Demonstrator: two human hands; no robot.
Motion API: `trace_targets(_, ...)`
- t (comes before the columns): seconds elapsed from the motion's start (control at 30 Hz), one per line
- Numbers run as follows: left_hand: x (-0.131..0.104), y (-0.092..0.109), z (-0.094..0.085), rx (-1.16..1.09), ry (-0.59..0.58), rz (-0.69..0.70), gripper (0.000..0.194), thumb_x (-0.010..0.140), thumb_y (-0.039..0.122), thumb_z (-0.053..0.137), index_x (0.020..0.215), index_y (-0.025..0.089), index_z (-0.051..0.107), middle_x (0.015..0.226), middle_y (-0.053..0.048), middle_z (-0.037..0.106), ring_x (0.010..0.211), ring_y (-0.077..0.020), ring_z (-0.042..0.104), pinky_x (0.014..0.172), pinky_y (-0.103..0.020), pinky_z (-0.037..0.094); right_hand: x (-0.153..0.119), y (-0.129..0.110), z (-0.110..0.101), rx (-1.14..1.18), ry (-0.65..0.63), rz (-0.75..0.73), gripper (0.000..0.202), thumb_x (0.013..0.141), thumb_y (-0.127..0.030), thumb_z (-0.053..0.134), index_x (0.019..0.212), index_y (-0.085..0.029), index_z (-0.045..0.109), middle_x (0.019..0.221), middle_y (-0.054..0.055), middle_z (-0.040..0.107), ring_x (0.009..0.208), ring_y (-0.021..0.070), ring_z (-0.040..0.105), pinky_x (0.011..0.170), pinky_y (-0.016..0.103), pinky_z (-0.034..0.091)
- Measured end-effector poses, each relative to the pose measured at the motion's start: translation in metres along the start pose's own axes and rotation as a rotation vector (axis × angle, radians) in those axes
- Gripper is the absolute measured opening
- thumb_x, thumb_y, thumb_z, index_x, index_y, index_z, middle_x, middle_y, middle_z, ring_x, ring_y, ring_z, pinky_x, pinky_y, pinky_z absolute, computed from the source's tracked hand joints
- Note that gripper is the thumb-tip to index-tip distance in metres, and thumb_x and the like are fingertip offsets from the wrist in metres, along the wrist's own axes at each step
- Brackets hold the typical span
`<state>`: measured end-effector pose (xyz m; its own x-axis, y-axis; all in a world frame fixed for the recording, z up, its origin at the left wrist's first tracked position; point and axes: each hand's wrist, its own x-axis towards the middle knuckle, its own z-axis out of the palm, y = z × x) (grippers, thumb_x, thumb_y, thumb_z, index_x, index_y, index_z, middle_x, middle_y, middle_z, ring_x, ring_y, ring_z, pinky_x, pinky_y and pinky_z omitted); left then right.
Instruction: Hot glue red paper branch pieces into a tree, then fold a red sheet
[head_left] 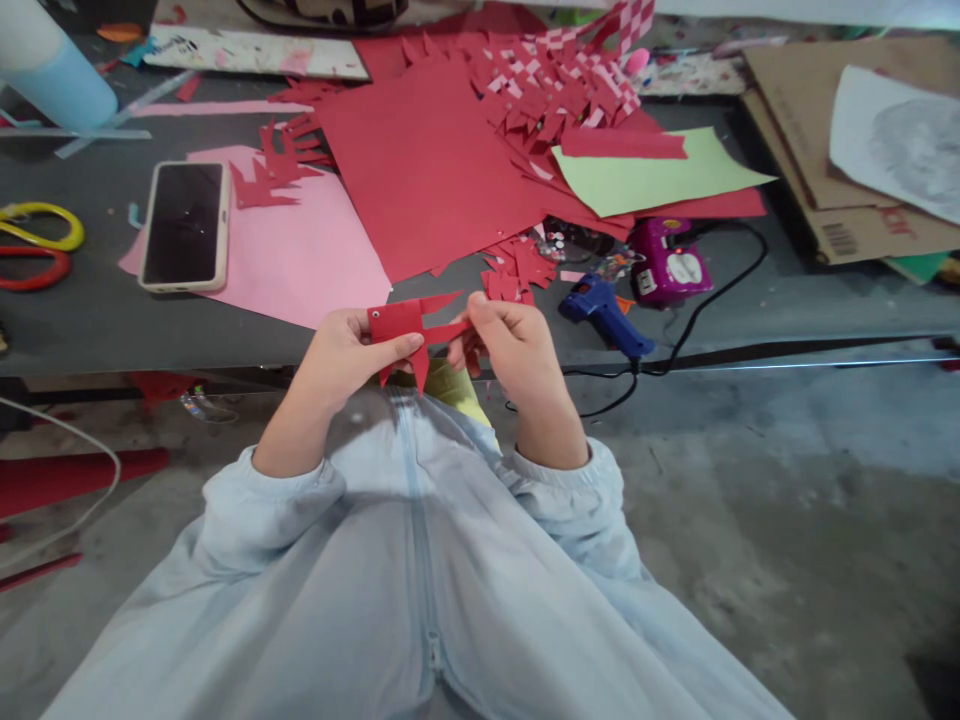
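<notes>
Between my hands, just over the table's front edge, is a red paper fish [396, 319] with a small round eye and long pointed strips. My left hand [347, 350] pinches its body, thumb on top. The fingertips of my right hand [514, 340] are closed on the end of one strip at the right. Red paper cutouts [517, 268] lie on the table just beyond my right hand. A sheet of pink paper [300, 250] lies beyond my left hand, and a large red sheet [427, 170] is further back.
A blue glue gun [609, 315] and a purple box [670, 265] with a black cord lie at the right. The phone [185, 228] and scissors [37, 245] are at the left. Green paper [667, 175], checkered woven pieces [566, 85] and cardboard [795, 150] sit further back.
</notes>
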<state>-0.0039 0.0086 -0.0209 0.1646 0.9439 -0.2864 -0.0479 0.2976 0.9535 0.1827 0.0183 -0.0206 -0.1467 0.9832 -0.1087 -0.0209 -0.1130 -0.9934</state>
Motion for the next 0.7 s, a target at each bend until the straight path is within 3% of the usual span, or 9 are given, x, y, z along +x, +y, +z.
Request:
trace_targets(0.17,0.000,0.000,0.001,-0.014,0.018,0.006,0.035,0.062,0.041,0.085,0.081,0.014,0.072,0.063,0.000,0.068,0.051,-0.0105,0.060,0.048,-0.021,0.047,-0.001,0.003,0.001,0.095,-0.028,0.064,0.057,0.072,-0.076,0.064,0.064,-0.020,0.063,0.049,-0.001,0.061,0.042,0.0104,0.057,0.035,0.020,0.037)
trace_targets(0.33,0.000,0.001,0.003,-0.020,-0.018,0.007,0.032,0.063,0.041,0.085,0.075,0.014,0.072,0.060,0.000,0.068,0.049,-0.0099,0.059,0.046,-0.019,0.045,-0.003,0.009,0.011,0.072,-0.050,0.054,0.042,0.060,-0.056,0.083,0.068,-0.019,0.065,0.050,-0.004,0.062,0.041,0.0079,0.054,0.035,0.018,0.037)
trace_targets(0.53,0.001,-0.003,0.002,0.009,-0.034,0.038,0.028,0.067,0.039,0.084,0.073,0.015,0.072,0.060,0.000,0.069,0.048,-0.0091,0.058,0.046,-0.019,0.043,-0.004,0.011,0.013,0.148,0.012,0.042,0.039,0.067,-0.052,0.080,0.063,-0.019,0.061,0.047,-0.006,0.059,0.037,0.0050,0.049,0.035,0.017,0.035)
trace_targets(0.7,0.003,-0.005,0.006,-0.107,-0.004,0.004,0.032,0.061,0.039,0.087,0.078,0.015,0.073,0.064,0.000,0.070,0.053,-0.0103,0.061,0.051,-0.021,0.048,-0.002,0.009,0.011,0.131,0.076,0.002,0.041,0.067,-0.055,0.080,0.062,-0.020,0.059,0.047,-0.006,0.058,0.037,0.0049,0.047,0.035,0.018,0.034)
